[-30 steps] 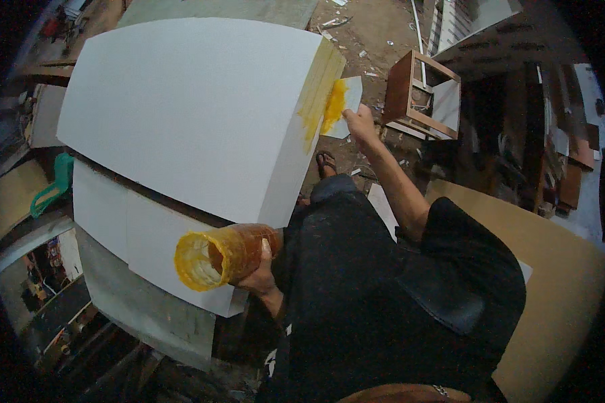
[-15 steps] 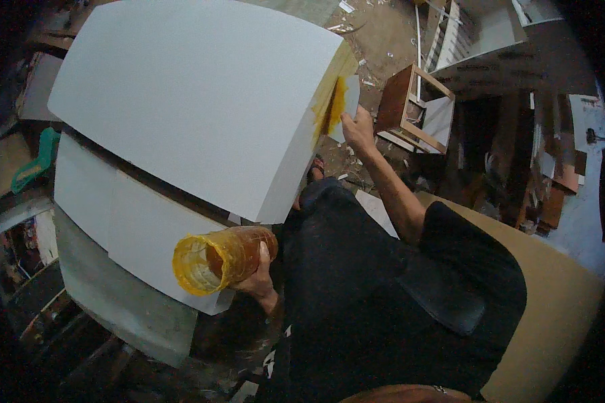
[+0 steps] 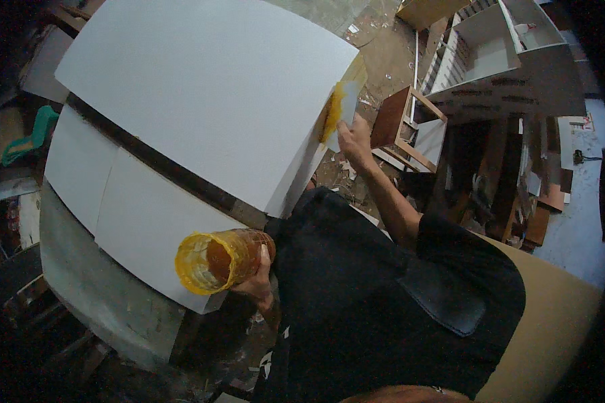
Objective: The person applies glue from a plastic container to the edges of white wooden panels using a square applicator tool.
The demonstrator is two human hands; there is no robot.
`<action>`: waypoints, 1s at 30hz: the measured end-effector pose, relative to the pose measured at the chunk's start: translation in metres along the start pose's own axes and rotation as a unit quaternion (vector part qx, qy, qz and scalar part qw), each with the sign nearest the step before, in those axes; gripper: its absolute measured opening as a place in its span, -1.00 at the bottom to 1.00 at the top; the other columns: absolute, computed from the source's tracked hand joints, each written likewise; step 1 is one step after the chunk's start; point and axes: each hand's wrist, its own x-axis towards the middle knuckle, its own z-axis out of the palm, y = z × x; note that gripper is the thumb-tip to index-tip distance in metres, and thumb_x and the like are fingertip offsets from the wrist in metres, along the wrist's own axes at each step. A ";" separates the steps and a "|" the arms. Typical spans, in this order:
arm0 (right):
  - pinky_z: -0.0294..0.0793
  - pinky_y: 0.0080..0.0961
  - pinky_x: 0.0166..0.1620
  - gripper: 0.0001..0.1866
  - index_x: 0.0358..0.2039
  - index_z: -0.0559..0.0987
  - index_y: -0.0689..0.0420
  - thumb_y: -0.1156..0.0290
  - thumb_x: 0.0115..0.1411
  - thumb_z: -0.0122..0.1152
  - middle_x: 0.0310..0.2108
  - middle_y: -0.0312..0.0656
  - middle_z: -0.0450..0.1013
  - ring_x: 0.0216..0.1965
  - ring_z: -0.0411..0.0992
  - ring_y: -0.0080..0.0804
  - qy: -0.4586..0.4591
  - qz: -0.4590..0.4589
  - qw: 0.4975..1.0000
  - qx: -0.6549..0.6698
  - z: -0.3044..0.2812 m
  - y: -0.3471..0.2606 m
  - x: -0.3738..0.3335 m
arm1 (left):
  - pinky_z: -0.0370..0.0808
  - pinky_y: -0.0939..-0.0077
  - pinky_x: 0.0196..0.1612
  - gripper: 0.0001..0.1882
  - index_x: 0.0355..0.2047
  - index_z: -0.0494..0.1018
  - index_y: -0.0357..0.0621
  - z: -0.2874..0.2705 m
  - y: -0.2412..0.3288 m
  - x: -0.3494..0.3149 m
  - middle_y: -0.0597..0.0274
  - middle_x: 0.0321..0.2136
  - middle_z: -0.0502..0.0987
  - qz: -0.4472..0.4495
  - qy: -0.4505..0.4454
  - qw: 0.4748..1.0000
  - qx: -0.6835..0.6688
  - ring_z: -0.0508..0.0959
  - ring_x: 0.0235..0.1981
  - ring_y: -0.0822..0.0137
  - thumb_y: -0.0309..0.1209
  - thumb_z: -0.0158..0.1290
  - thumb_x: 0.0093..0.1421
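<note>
My right hand grips a flat pale spreader, probably working yellow paste onto white stacked boards; next, press evenly.

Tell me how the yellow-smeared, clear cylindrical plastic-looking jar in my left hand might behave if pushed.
The jar might roll if laid on its side, since its wall is round. Its smeared yellow rim may feel sticky. It seems stiff: no dent shows by your left hand.
</note>
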 end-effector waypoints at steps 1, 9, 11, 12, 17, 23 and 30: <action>0.43 -0.34 -0.31 -0.71 -0.19 0.50 0.30 0.38 0.13 0.07 -0.44 -0.06 0.49 -0.45 0.44 -0.28 -0.004 -0.007 1.000 0.000 0.002 -0.001 0.000 | 0.39 0.14 0.16 -0.07 0.23 0.10 -0.25 -0.001 0.002 0.000 -0.09 0.12 0.31 -0.012 -0.015 1.000 0.001 0.39 0.11 0.06 -0.54 0.34 -0.15; 0.44 -0.41 -0.35 -0.68 -0.17 0.50 0.28 0.36 0.10 0.19 -0.38 -0.21 0.48 -0.45 0.42 -0.43 0.060 -0.025 0.981 0.181 -0.033 -0.045 0.021 | 0.32 0.19 0.21 -0.02 0.23 0.04 -0.30 -0.012 -0.042 -0.006 -0.04 0.17 0.25 -0.037 0.009 0.995 -0.089 0.34 0.16 0.08 -0.46 0.37 -0.15; 0.50 -0.42 -0.30 -0.66 -0.10 0.46 0.26 0.40 0.11 0.19 -0.27 -0.15 0.48 -0.38 0.48 -0.37 0.109 0.031 0.963 0.246 -0.096 -0.073 0.032 | 0.32 0.19 0.21 -0.01 0.23 0.05 -0.30 -0.017 -0.042 -0.004 -0.04 0.16 0.25 -0.018 0.016 0.994 -0.106 0.35 0.15 0.09 -0.44 0.39 -0.16; 0.51 -0.41 -0.29 -0.65 -0.09 0.45 0.27 0.41 0.11 0.19 -0.26 -0.13 0.48 -0.37 0.49 -0.36 0.130 0.027 0.962 0.239 -0.111 -0.059 0.035 | 0.33 0.19 0.21 -0.01 0.22 0.05 -0.30 -0.013 -0.022 0.003 -0.04 0.16 0.26 0.000 0.006 0.999 -0.051 0.35 0.15 0.09 -0.43 0.39 -0.16; 0.49 -0.42 -0.23 -0.65 -0.10 0.45 0.34 0.45 0.11 0.18 -0.26 -0.11 0.50 -0.33 0.49 -0.36 0.160 0.148 0.964 0.153 -0.098 0.020 0.004 | 0.35 0.18 0.19 -0.06 0.19 0.12 -0.31 -0.011 -0.015 0.000 -0.04 0.13 0.30 -0.006 0.011 0.997 0.075 0.37 0.13 0.09 -0.42 0.39 -0.17; 0.44 -0.45 -0.23 -0.70 -0.21 0.54 0.33 0.40 0.08 0.18 -0.33 -0.12 0.54 -0.36 0.50 -0.40 0.097 0.193 0.958 0.187 -0.012 0.117 -0.058 | 0.37 0.19 0.17 -0.11 0.15 0.20 -0.29 -0.016 -0.013 0.002 0.00 0.09 0.35 0.017 0.003 0.997 0.074 0.41 0.09 0.11 -0.43 0.40 -0.18; 0.45 -0.46 -0.24 -0.75 -0.21 0.54 0.33 0.48 0.11 0.10 -0.33 -0.16 0.55 -0.34 0.51 -0.42 0.108 0.216 0.937 0.254 -0.003 0.082 -0.076 | 0.38 0.19 0.16 -0.19 0.11 0.30 -0.27 -0.009 -0.010 0.009 0.05 0.06 0.40 0.032 -0.001 0.997 0.071 0.44 0.04 0.11 -0.47 0.40 -0.19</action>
